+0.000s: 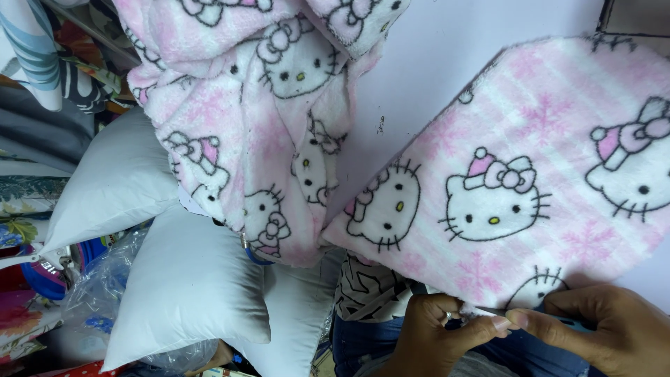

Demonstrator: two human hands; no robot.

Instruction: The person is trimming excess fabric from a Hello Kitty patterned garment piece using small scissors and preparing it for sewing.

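A crinkled clear plastic bag sits at the lower left, wedged under the white pillows, with something blue showing through it; a second stretch of clear plastic lies beneath the lowest pillow. Behind them, at the far left, folded printed fabrics in floral and striped colours are stacked up.

The pale desk shows as a bare wedge in the upper middle, running down between two masses of cloth. To its left a bunched heap of pink fleece printed with white cartoon cats hangs over the desk's edge toward the pillows. To its right a flat pink fleece piece of the same print lies spread, its straight cut edge slanting from upper right to lower left, its near edge reaching the person's lap.

Both hands meet at that near edge. The left hand, a ring on one finger, has its grip pressed together, thumb and fingers pinching the fleece's rim. The right hand comes in from the right, its grip likewise closed, thumb and forefinger nipping the same rim just beside the left fingertips, nearly touching them. The flat piece stretches up and away from the two pinches, over the desk
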